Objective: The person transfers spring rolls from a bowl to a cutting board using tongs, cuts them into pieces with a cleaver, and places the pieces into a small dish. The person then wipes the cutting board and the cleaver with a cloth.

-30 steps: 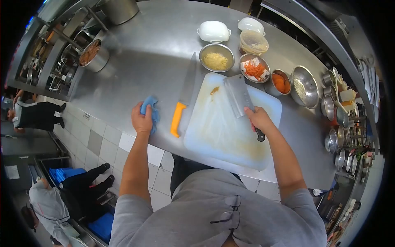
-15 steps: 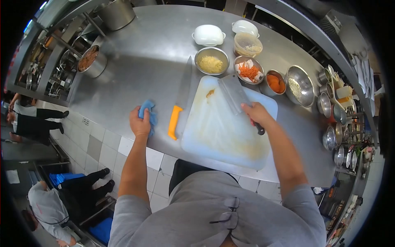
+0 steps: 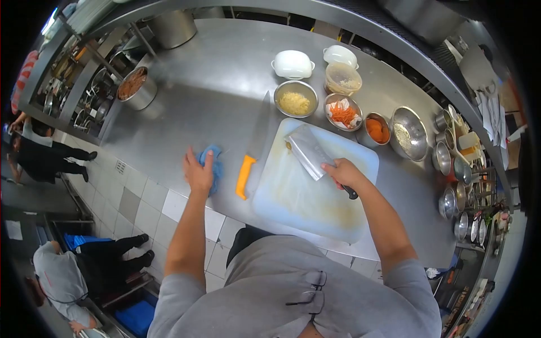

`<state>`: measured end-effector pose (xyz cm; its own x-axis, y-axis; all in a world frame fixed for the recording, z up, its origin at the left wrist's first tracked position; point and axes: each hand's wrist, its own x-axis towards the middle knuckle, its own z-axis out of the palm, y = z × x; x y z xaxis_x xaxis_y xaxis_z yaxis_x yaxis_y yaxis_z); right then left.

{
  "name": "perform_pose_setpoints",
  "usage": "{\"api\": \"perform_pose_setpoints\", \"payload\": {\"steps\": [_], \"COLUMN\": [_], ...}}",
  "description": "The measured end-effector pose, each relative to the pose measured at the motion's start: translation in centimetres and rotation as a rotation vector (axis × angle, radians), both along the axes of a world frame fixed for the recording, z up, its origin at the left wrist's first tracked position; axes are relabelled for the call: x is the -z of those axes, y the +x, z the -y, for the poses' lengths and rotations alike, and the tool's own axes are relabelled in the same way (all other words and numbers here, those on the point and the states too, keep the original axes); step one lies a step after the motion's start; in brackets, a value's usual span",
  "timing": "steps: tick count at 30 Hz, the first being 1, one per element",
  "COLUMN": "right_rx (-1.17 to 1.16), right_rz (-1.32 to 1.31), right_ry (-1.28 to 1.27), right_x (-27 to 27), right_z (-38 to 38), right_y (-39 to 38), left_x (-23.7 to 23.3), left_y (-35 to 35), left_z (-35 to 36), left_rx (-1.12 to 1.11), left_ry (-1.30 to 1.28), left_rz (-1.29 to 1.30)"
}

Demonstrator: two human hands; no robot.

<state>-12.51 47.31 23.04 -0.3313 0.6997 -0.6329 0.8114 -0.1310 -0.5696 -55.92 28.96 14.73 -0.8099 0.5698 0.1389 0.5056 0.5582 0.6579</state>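
My right hand (image 3: 345, 173) is closed around the black handle of a cleaver (image 3: 307, 147). Its broad blade lies low over the upper part of the white cutting board (image 3: 315, 208), beside a small brown scrap (image 3: 288, 145) that it partly hides. At the table's front edge, my left hand (image 3: 197, 170) has its fingers spread, with a crumpled blue cloth (image 3: 214, 163) against the thumb side. Between that hand and the board lies a long knife with a yellow handle (image 3: 244, 177), blade pointing away from me.
Behind the board stand a bowl of grated yellow food (image 3: 295, 103), a bowl of orange shreds (image 3: 344, 114), a pot of orange pieces (image 3: 377, 129) and a larger metal bowl (image 3: 409, 135). White lidded dishes (image 3: 293, 65) sit farther back. Other people are on the left.
The cleaver has moved left across the board to the brown scrap. My left hand's fingers have loosened from the blue cloth and spread. The whole view has shifted slightly.
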Motion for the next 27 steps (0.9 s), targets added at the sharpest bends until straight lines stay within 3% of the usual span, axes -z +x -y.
{"api": "perform_pose_setpoints", "payload": {"steps": [1,3,5,7,10,12,16,22,27], "right_rx": [0.007,0.149,0.099,0.057,0.014,0.218,0.304,0.147,0.147], "right_rz": [-0.001,-0.128,-0.092,-0.048,-0.008,-0.135,-0.159,-0.100,-0.114], "right_ry": [0.004,-0.005,-0.015,-0.021,0.024,0.015,-0.018,-0.052,-0.069], "right_x": [0.7,1.6,1.6,1.3,1.0,1.7,1.9,1.2,2.2], "right_z": [-0.4,-0.7,0.7,1.1,0.5,0.1,1.9,3.3,4.5], "right_y": [0.4,0.5,0.0,-0.3,0.3,0.5,0.3,-1.4,-2.6], "left_x": [-0.2,-0.2,-0.6,-3.0,-3.1,-3.2,-2.6,-3.0,-2.8], "left_y": [1.3,4.7,10.4,15.5,19.6,20.3,20.5,20.9,20.8], "left_z": [-0.6,-1.3,-2.4,-4.1,-6.7,-7.5,-8.1,-8.8,-8.7], "left_rx": [0.007,0.065,0.287,0.543,0.646,0.644,0.658,0.668,0.678], "left_ry": [0.004,0.051,-0.006,-0.363,-0.463,-0.466,-0.477,-0.505,-0.505], "left_rz": [-0.001,-0.456,-0.323,-0.298,-0.115,-0.123,-0.172,-0.160,-0.182]}}
